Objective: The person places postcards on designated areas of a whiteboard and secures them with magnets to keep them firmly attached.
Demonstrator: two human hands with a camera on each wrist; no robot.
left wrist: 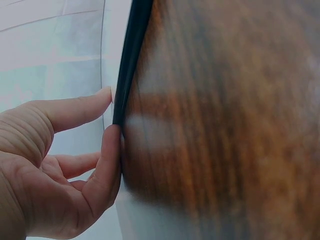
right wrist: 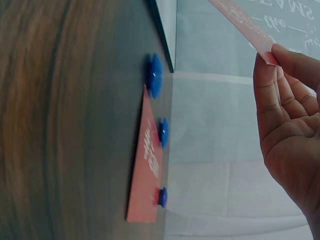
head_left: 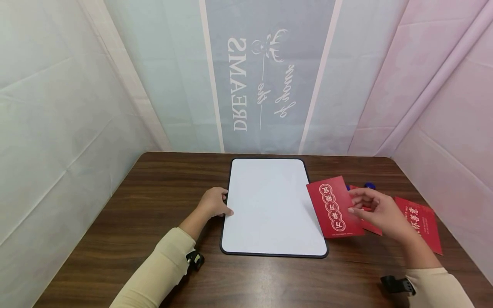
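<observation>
A whiteboard [head_left: 269,205] with a black frame lies on the wooden table. My left hand [head_left: 213,203] pinches its left edge, thumb [left wrist: 82,112] over the white face and fingers against the frame. With thumb and fingertips my right hand [head_left: 379,216] pinches a red envelope [head_left: 331,209] by its right edge, raised off the table. Gold characters run down the envelope's front, and it overlaps the whiteboard's right edge in the head view. Another red envelope [head_left: 373,224] is partly hidden behind the right hand.
Farther right on the table [head_left: 154,239] lies one more red envelope [head_left: 431,231], partly covered by the right forearm. Three round blue magnets [right wrist: 156,76] sit beside a red envelope [right wrist: 145,185] in the right wrist view. A printed cloth backdrop [head_left: 265,85] rises behind the table.
</observation>
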